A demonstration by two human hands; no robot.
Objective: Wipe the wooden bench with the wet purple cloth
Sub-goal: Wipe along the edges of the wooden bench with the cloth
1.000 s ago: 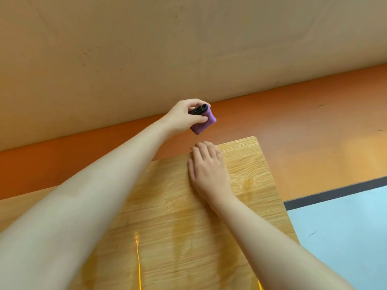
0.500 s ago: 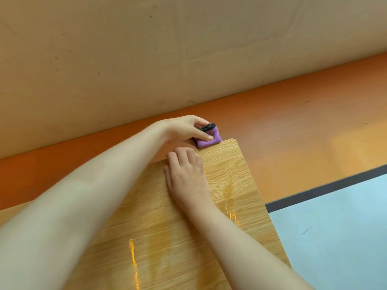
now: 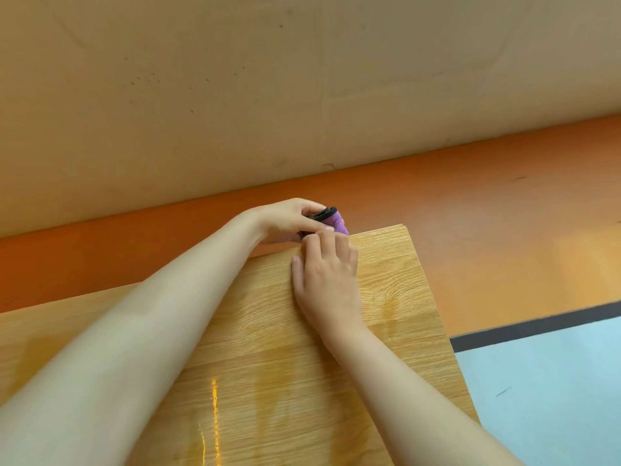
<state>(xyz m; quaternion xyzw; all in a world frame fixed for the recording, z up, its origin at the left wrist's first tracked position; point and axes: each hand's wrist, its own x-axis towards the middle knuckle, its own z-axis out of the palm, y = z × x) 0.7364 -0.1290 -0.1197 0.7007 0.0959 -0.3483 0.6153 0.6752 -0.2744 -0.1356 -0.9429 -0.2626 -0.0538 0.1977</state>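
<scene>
The wooden bench (image 3: 386, 297) fills the lower middle of the view, its surface shining wet in streaks. A folded purple cloth (image 3: 337, 224) with a black edge sits at the bench's far edge. My left hand (image 3: 289, 220) grips the cloth there, with its fingers curled over it. My right hand (image 3: 326, 277) lies on the bench top just in front of it, with its fingertips touching the cloth and the left hand. Most of the cloth is hidden by both hands.
Beyond the bench's far edge runs an orange floor strip (image 3: 470, 196) below a tan wall (image 3: 302, 79). The bench's right edge drops off to a pale blue floor (image 3: 554, 381) bordered by a dark line.
My left hand has come down from above the bench's far edge and set the cloth at the edge. My right hand slid forward until its fingertips met the cloth.
</scene>
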